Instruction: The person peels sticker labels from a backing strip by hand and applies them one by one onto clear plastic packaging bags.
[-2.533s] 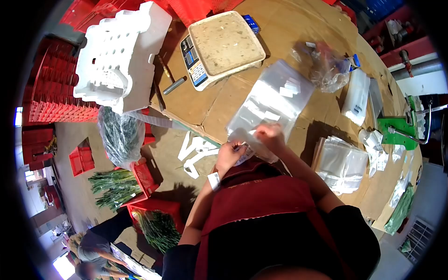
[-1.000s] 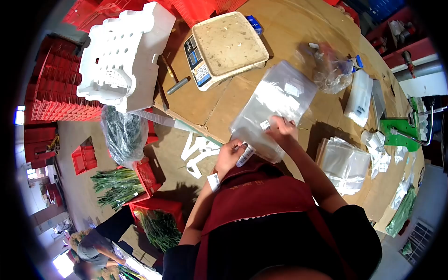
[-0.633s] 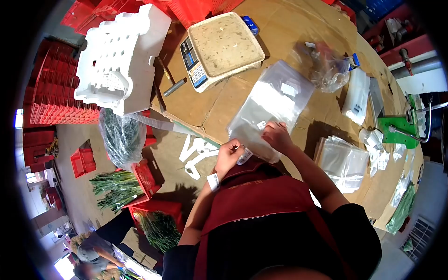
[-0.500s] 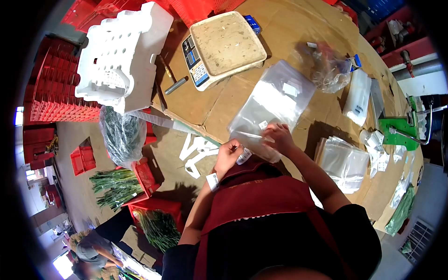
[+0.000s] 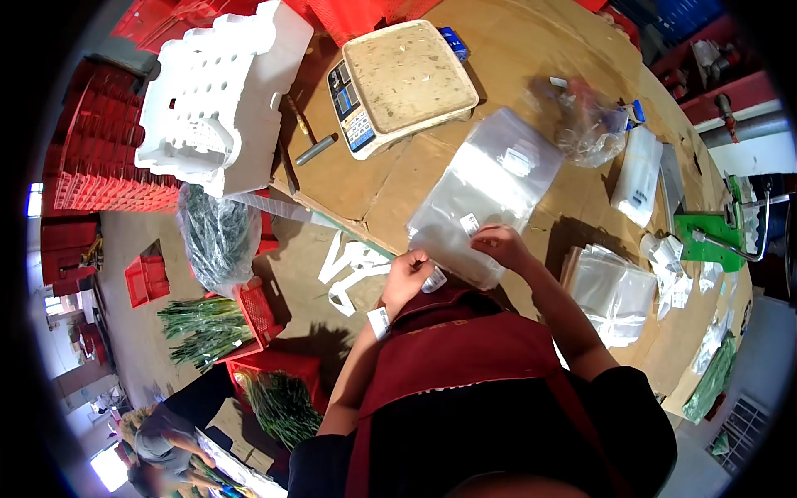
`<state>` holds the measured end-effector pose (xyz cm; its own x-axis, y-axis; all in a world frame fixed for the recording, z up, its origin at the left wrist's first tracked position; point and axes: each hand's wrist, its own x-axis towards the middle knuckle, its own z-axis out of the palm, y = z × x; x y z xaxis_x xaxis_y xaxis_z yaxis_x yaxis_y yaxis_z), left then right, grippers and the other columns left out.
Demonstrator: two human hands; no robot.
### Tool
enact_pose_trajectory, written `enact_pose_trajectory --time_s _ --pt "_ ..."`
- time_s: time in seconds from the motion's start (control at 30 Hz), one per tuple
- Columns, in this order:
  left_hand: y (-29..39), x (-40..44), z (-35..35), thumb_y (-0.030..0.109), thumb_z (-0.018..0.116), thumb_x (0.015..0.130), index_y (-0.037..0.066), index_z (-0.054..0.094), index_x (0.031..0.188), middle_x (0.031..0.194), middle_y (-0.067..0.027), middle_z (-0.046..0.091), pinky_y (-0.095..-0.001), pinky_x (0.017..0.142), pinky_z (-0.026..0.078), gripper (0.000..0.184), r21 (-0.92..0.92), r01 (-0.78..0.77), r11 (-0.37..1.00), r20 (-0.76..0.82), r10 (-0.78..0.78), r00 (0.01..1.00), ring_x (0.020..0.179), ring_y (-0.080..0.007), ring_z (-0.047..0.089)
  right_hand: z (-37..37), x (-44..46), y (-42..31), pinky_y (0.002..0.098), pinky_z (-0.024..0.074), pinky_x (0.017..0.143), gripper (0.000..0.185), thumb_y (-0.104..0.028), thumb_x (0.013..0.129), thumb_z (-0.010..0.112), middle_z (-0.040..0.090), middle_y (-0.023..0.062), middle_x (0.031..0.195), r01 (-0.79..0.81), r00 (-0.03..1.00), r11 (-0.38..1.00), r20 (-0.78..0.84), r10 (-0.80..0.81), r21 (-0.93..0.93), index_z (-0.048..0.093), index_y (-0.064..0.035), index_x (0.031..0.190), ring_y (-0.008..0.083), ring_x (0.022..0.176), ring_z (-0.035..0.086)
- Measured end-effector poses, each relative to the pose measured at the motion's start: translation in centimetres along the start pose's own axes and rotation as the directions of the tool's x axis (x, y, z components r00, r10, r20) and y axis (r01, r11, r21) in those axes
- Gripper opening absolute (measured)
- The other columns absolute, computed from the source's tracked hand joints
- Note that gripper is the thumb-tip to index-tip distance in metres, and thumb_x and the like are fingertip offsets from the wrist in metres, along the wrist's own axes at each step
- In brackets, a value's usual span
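Observation:
A stack of clear plastic bags (image 5: 490,178) lies on the cardboard-covered table, with white labels showing on it. My left hand (image 5: 407,278) is closed at the stack's near left corner, its fingers pinched round a strip of printed labels (image 5: 433,280) that hangs toward the apron. Over the lower right part of the stack is my right hand (image 5: 501,243), fingers bent and pressed together beside a small white label (image 5: 470,224). Whether anything is between those fingers is too small to tell. Another white label (image 5: 378,322) sticks to my left wrist.
A scale (image 5: 407,79) stands beyond the bags, a white crate (image 5: 220,100) to its left. More bags (image 5: 610,295) and a green metal device (image 5: 706,241) are at the right. Crates of green stalks (image 5: 203,328) stand on the floor at left; a person (image 5: 166,440) bends at lower left.
My right hand has shifted over the bag stack and now rests just right of the small label. My left hand has stayed at the near corner with the label strip.

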<state>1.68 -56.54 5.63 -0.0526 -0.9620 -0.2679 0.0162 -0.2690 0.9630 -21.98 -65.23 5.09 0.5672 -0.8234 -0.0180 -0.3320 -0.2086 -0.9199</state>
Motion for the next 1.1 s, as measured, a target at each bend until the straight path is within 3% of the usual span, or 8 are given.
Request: enact_pose_trajectory --time_s 0.3,0.43,0.53,0.6,0.7,0.77,0.83,1.1 --pt "0.0 0.1 -0.1 -0.002 0.053 0.081 0.002 0.045 0.068 0.062 0.0062 0.040 -0.0218 0.052 0.031 0.016 0.096 -0.008 0.995 0.064 0.002 0.998 0.060 -0.0024 0.036 1.0 -0.2 0.5 0.0346 0.0328 0.080 0.008 -0.017 0.069 0.069 0.057 -0.0010 0.073 0.017 0.976 0.812 -0.167 -0.140 -0.583 0.062 -0.0143 0.073 0.0194 0.073 0.054" --pt "0.2 -0.2 -0.4 0.002 0.056 0.078 0.001 0.046 0.068 0.056 0.0026 0.038 -0.0244 0.046 0.030 0.014 0.031 0.017 0.999 0.005 -0.017 1.000 0.055 -0.0040 0.035 -0.1 -0.1 0.8 0.0326 0.0340 0.080 0.005 -0.014 0.073 0.066 0.059 0.0002 0.073 -0.050 0.915 0.962 -0.398 -0.063 -0.267 0.062 -0.0127 0.074 0.0168 0.074 0.055" --pt "-0.2 0.0 -0.4 0.005 0.057 0.081 0.001 0.050 0.070 0.054 0.0021 0.039 -0.0248 0.045 0.030 0.014 0.092 0.000 0.996 -0.065 0.006 0.998 0.052 -0.0046 0.035 -4.1 0.9 0.1 0.0262 0.0445 0.070 0.013 0.004 0.079 0.058 0.060 0.0053 0.083 -0.037 0.515 0.987 -0.843 0.153 0.157 0.060 -0.0035 0.088 0.0137 0.076 0.053" --pt "1.4 0.0 -0.4 0.010 0.061 0.083 0.001 0.058 0.082 0.059 0.0004 0.048 -0.0246 0.047 0.034 0.009 0.159 0.093 0.983 -0.069 -0.083 0.994 0.053 -0.0065 0.041 -7.4 0.2 -1.6 0.0234 0.0431 0.069 0.014 0.007 0.083 0.054 0.056 0.0039 0.086 -0.048 0.303 0.990 -0.946 -0.113 -0.134 0.058 -0.0007 0.094 0.0118 0.076 0.050" --pt "1.8 0.3 0.9 0.008 0.062 0.081 0.003 0.058 0.093 0.071 -0.0029 0.057 -0.0252 0.053 0.041 0.014 0.107 -0.119 0.987 0.071 0.112 0.991 0.060 -0.0093 0.049 -4.5 -0.8 -2.8 0.0217 0.0436 0.068 0.022 0.003 0.078 0.061 0.056 0.0051 0.085 0.085 0.572 0.993 -0.811 -0.118 -0.084 0.057 -0.0013 0.099 0.0124 0.074 0.052" --pt "1.7 0.4 1.3 0.006 0.061 0.084 0.004 0.056 0.099 0.088 -0.0024 0.061 -0.0229 0.064 0.044 0.016 0.207 -0.166 0.964 0.216 0.121 0.969 0.072 -0.0081 0.053 -1.4 -1.6 -4.8 0.0233 0.0451 0.069 0.019 -0.006 0.078 0.066 0.060 0.0060 0.081 -0.009 0.947 0.998 -0.322 -0.010 -0.059 0.060 -0.0020 0.096 0.0137 0.072 0.057" --pt "3.0 0.2 2.6 0.007 0.064 0.081 0.004 0.056 0.097 0.085 -0.0032 0.061 -0.0239 0.064 0.044 0.018 0.211 -0.107 0.972 0.291 0.042 0.956 0.072 -0.0091 0.053 1.6 -1.7 -4.7 0.0286 0.0463 0.062 0.012 -0.014 0.077 0.070 0.064 0.0080 0.071 -0.082 0.993 0.972 0.064 0.098 -0.218 0.065 -0.0044 0.082 0.0172 0.065 0.061" --pt "2.0 0.2 1.0 0.010 0.061 0.082 0.005 0.058 0.097 0.074 -0.0101 0.060 -0.0283 0.059 0.045 0.016 0.350 -0.106 0.931 0.203 0.034 0.978 0.065 -0.0166 0.056 1.3 -0.1 -2.7 0.0248 0.0436 0.059 0.023 -0.026 0.078 0.070 0.061 0.0008 0.069 -0.317 0.933 0.928 -0.107 0.342 0.197 0.064 -0.0040 0.083 0.0058 0.063 0.050"
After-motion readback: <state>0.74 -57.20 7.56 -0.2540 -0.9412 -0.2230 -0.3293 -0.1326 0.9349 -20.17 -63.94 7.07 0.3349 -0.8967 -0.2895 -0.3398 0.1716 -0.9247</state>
